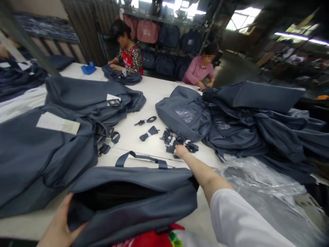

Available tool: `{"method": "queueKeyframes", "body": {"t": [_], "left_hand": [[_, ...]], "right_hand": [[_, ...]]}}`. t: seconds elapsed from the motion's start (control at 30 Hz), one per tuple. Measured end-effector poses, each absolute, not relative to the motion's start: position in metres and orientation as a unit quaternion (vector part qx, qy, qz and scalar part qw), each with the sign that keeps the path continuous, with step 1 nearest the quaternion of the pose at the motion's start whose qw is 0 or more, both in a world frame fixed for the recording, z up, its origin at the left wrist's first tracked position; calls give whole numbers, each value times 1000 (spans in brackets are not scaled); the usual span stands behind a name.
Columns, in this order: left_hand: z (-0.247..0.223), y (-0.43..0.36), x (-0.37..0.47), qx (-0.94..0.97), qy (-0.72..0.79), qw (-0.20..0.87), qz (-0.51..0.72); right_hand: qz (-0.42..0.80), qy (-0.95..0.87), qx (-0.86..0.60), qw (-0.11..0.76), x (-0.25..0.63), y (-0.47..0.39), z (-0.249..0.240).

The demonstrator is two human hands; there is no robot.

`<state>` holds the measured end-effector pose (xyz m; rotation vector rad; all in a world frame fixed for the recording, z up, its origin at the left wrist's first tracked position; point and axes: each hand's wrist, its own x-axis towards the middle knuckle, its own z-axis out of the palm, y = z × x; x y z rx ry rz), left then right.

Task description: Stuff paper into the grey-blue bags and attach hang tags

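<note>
A dark blue bag [144,212] lies before me with its mouth gaping and its handle toward the far side. At its left end my left hand [61,223] grips the edge, thumb and fingers around the fabric. My right hand [181,151] reaches beyond the bag to a pile of bundled dark straps [170,137]; its fingers are closed at the pile's near edge, and what they hold is too small to tell. Left of that pile lie two single bundled straps, one folded [149,133] and one looped [146,120].
More blue bags [77,92] are heaped at the left, one with a white tag [58,122]. Other bags [239,127] and clear plastic [259,181] cover the right. Two people work across the white table [151,91], near a blue box [88,69].
</note>
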<state>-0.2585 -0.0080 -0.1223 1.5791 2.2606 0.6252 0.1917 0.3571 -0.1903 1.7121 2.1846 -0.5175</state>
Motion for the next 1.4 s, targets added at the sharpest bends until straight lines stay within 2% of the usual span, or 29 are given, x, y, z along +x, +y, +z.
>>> {"method": "queueKeyframes", "body": {"t": [0.17, 0.2, 0.27, 0.33, 0.4, 0.47, 0.53, 0.6, 0.67, 0.77, 0.87, 1.03, 1.13, 1.23, 1.4], "left_hand": [[-91, -2, -248, 574, 757, 225, 216], [-90, -3, -248, 578, 753, 226, 220], [-90, -8, -247, 583, 747, 220, 233], [-92, -14, -246, 587, 742, 211, 247], [-95, -20, -246, 589, 737, 208, 258], [-96, -23, -246, 588, 732, 214, 271], [-97, -26, -246, 580, 726, 225, 293], [-99, -28, -245, 557, 721, 237, 337], [-106, -31, -245, 491, 719, 265, 414], [-122, -40, -244, 323, 703, 344, 532], [-134, -52, -246, 241, 650, 405, 597], [-130, -65, -252, 172, 556, 479, 657], [-127, -66, -254, 157, 527, 488, 678], [-132, -65, -254, 180, 596, 430, 653], [-139, -66, -251, 285, 754, 298, 512]], "right_hand": [[-171, 778, 584, 155, 185, 359, -147], [-167, 786, 580, 136, 179, 359, -130], [-200, 795, 571, 39, 161, 352, -86], [-320, 773, 538, -108, 132, 335, -32], [-491, 712, 461, -200, 91, 305, 22], [-618, 664, 372, -198, 42, 266, 62], [-699, 637, 286, -156, -12, 223, 75], [-744, 628, 216, -79, -62, 179, 57], [-732, 658, 178, -19, -101, 141, 15], [-607, 771, 187, 41, -132, 105, -57], [-534, 825, 168, 80, -140, 101, -98], [-519, 823, 78, 218, -150, 125, -89], [-425, 853, 70, 294, -163, 132, -76], [-335, 886, 87, 310, -173, 127, -76], [-329, 887, 117, 304, -178, 105, -102]]}}
